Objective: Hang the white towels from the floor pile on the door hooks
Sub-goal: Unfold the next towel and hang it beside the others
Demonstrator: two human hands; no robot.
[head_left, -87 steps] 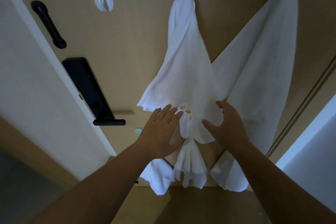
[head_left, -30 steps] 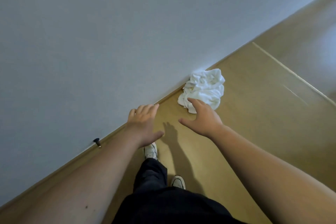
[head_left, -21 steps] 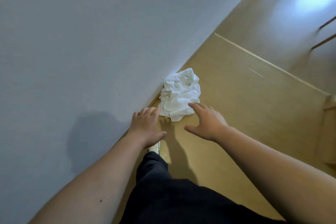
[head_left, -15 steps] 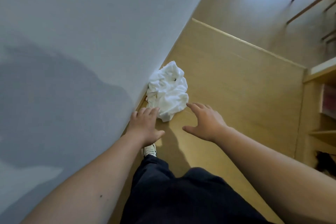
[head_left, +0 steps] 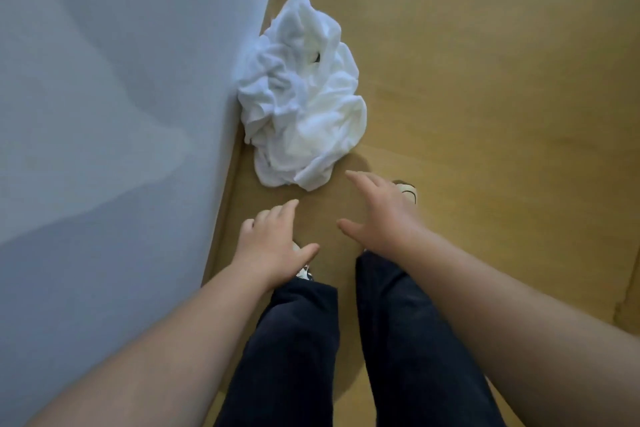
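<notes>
A crumpled pile of white towels (head_left: 301,97) lies on the wooden floor, pressed against the foot of the grey wall. My left hand (head_left: 273,243) hovers palm down just short of the pile's near edge, fingers spread and holding nothing. To its right, my right hand (head_left: 381,215) is also stretched out with spread fingers, its fingertips close to the pile's lower right corner but apart from it. The door and its hooks are out of view.
The grey wall (head_left: 114,149) fills the left side. Tan wooden floor (head_left: 485,97) extends to the right and beyond the pile. My dark trouser legs (head_left: 346,350) and light shoes (head_left: 408,191) stand right below the hands.
I turned from the door with two hung towels to the floor pile. Over the last second the view closed in on the pile, and both open hands stayed stretched toward it.
</notes>
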